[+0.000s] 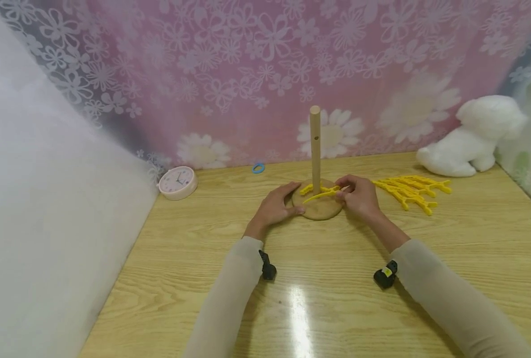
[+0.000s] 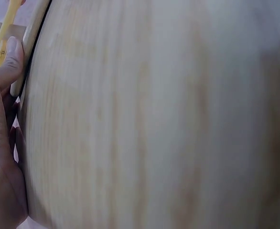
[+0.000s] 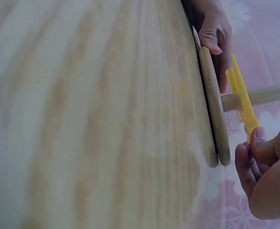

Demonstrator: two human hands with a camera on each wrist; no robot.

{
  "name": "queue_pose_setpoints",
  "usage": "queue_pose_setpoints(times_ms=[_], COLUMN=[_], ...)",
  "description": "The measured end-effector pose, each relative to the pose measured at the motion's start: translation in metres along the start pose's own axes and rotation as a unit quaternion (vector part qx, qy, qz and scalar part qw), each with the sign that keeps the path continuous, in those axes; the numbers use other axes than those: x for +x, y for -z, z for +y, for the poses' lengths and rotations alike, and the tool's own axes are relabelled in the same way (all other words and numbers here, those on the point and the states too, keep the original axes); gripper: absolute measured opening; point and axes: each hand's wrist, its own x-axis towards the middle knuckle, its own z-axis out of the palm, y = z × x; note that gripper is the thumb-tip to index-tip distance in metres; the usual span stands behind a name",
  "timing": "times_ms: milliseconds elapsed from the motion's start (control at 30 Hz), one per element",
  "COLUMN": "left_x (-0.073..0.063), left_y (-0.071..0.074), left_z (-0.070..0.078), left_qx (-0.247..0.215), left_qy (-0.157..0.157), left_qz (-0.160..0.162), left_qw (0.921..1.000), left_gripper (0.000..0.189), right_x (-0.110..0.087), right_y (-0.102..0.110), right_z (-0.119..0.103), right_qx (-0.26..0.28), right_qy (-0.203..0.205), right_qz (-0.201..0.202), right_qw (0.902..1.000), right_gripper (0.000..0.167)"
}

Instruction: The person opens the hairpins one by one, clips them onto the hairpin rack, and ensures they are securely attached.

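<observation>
Steadying the round base (image 1: pixel 321 213) with the left hand (image 1: pixel 274 205) clasped at its edge is advised, while the yellow piece (image 3: pixel 245 102), pinched at one end in the right hand's (image 1: pixel 361 197) grip beside the wooden post (image 1: pixel 315 154), is best guided gently and kept level.

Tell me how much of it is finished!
Done: the stick stands upright on its round base. In hand: the right hand pinches a yellow piece by the stick, while the left hand holds the base. Probably left: the other yellow pieces, lying on the table.
</observation>
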Motion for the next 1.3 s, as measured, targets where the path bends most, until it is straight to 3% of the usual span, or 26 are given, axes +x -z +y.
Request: queue_pose_setpoints(times_ms=[567,1000,1300], left_x=[-0.001,0.000,-0.002], left_y=[0.001,-0.001,0.001], left_z=[-0.006,-0.003,0.001], left_qx=[-0.004,0.011,0.001], left_qy=[0.009,0.008,0.004], left_qz=[0.000,-0.003,-0.001], left_qw=[1.0000,0.9999,1.0000], left_gripper=[0.085,0.085,0.086], right_x=[-0.002,-0.008,-0.015], right_y=[0.001,0.002,0.021], right_z=[0.005,0.006,0.009], right_qx=[0.017,0.089,0.091], right_qy=[-0.011,-0.029,-0.031], right_qz=[-0.046,-0.042,-0.035], right_qw=[0.9987,0.9947,0.9948], right_gripper=[0.034,0.042,0.050])
